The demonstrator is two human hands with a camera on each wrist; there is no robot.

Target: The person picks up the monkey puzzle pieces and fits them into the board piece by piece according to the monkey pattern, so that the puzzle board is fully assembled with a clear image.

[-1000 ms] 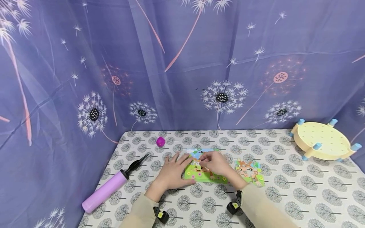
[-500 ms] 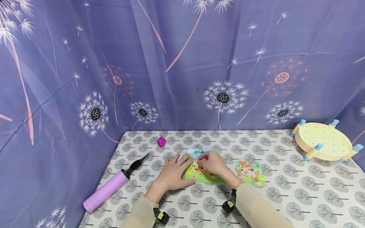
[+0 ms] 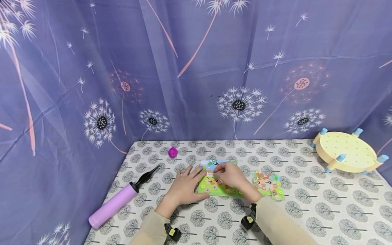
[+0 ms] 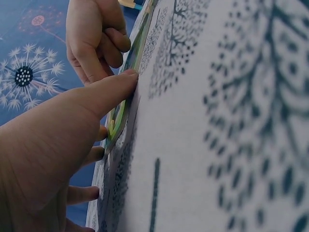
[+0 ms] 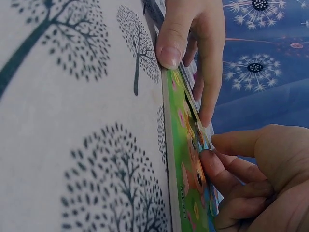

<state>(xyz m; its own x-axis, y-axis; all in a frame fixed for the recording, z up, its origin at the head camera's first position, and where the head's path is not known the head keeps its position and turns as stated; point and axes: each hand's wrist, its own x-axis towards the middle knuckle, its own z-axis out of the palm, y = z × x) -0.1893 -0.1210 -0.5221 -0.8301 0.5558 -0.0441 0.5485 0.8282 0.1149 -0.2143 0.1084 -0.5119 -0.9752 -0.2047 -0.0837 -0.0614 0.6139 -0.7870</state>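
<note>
A jigsaw puzzle board [image 3: 214,191] with a green, flowered picture lies flat on the cloth. My left hand [image 3: 185,187] rests spread at its left side, thumb [image 4: 118,87] at the near edge and fingers straight. Over the middle of the board my right hand [image 3: 232,178] is bent down, its thumb and forefinger pinching the edge of a thin puzzle piece [image 5: 193,107]. That piece sits slightly raised from the board in the right wrist view, and my fingers hide part of it. Several joined puzzle pieces [image 3: 267,185] showing a brown animal lie right of the board.
A purple hand pump [image 3: 114,205] with a black nozzle lies at the left. Toward the back sits a small magenta object [image 3: 173,152]. At the back right is an upturned yellow stool [image 3: 346,151] with blue-tipped legs. A purple curtain [image 3: 196,102] hangs behind the table.
My right hand has shifted slightly left over the board since the first frame, fingers still pinched. A pale patch now shows beside its fingertips. My left hand stays in place.
</note>
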